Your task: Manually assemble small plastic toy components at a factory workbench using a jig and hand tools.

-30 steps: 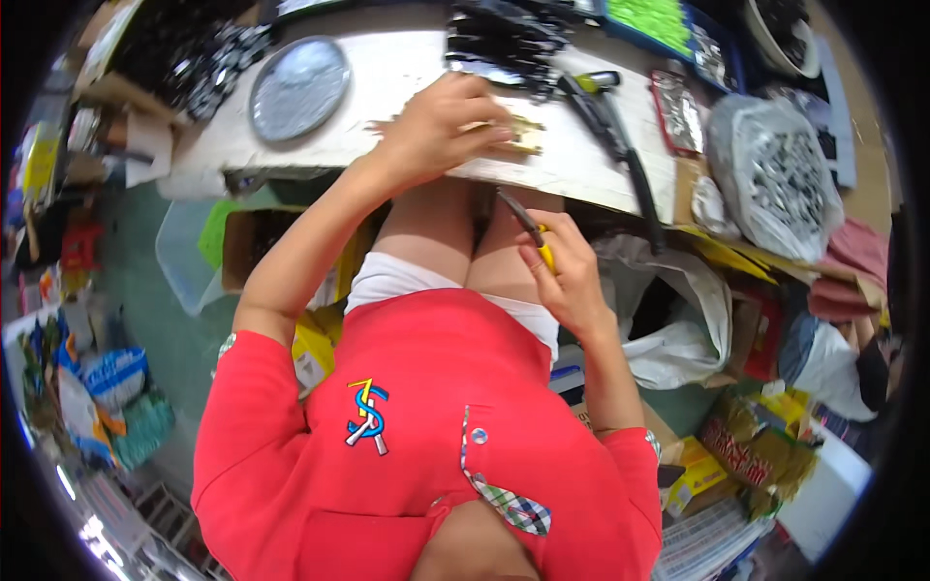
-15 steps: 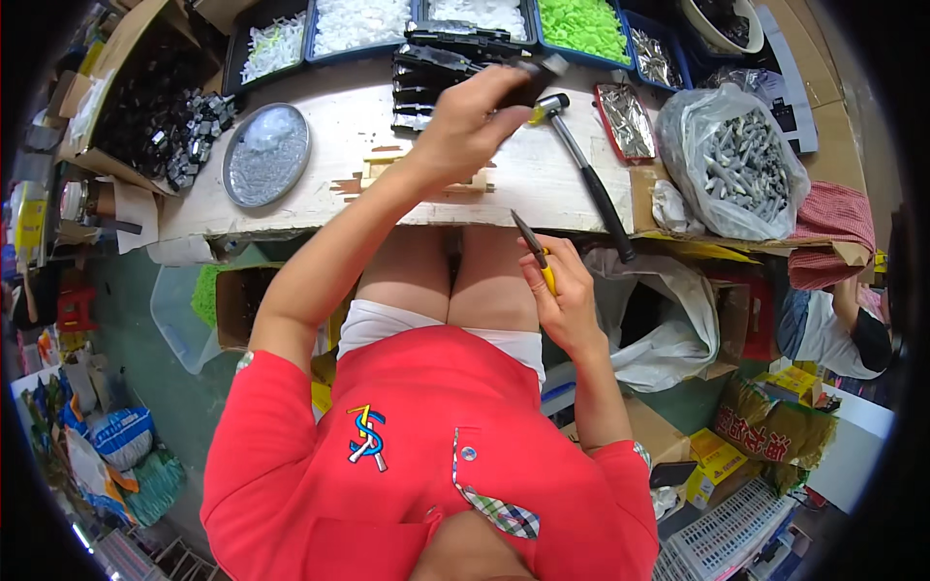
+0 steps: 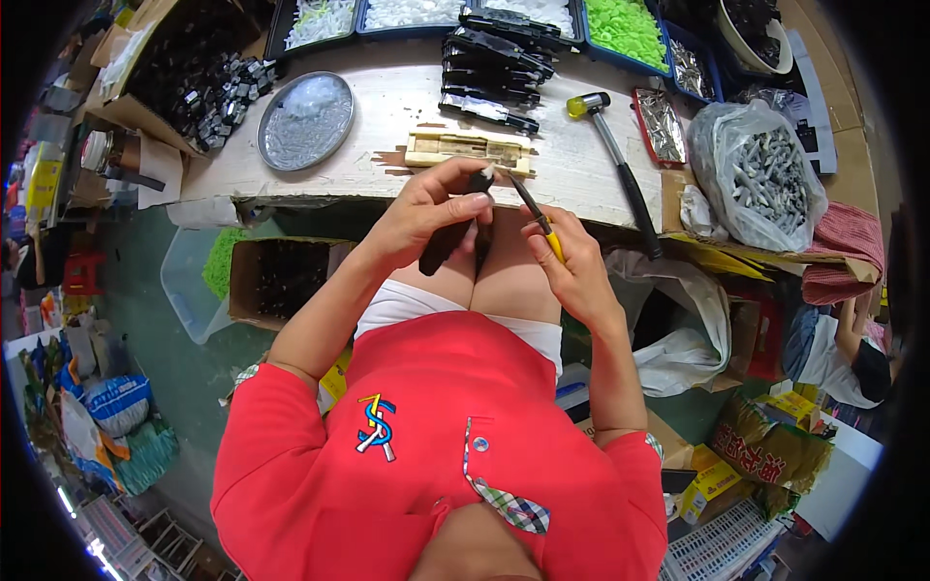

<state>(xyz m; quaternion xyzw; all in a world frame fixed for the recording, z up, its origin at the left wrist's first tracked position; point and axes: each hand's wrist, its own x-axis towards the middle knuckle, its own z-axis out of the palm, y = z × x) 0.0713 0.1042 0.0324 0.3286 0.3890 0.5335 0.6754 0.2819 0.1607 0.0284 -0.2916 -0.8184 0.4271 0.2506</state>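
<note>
My left hand (image 3: 415, 215) is closed around a dark elongated part (image 3: 446, 249), held over my lap just off the bench edge. A small white tip shows at its upper end; the rest is partly hidden by my fingers. In my right hand (image 3: 578, 263) is a slim pointed tool (image 3: 530, 202) with a dark tip and a yellow-and-black handle. Its tip points up and left, close to the part. Beyond my hands, a small pale wooden jig (image 3: 426, 147) lies on the bench. Several similar black parts (image 3: 494, 73) are stacked behind it.
A hammer (image 3: 620, 160) lies right of the jig, its handle over the bench edge. A round grey dish (image 3: 308, 136) sits left. Far bins hold white and green pieces (image 3: 625, 34). A clear bag of grey metal parts (image 3: 760, 184) and a red tray (image 3: 661, 126) stand right.
My left hand has come back from the stack to my lap with a dark part. It now meets the pointed tool in my right hand. The view has shifted slightly.
</note>
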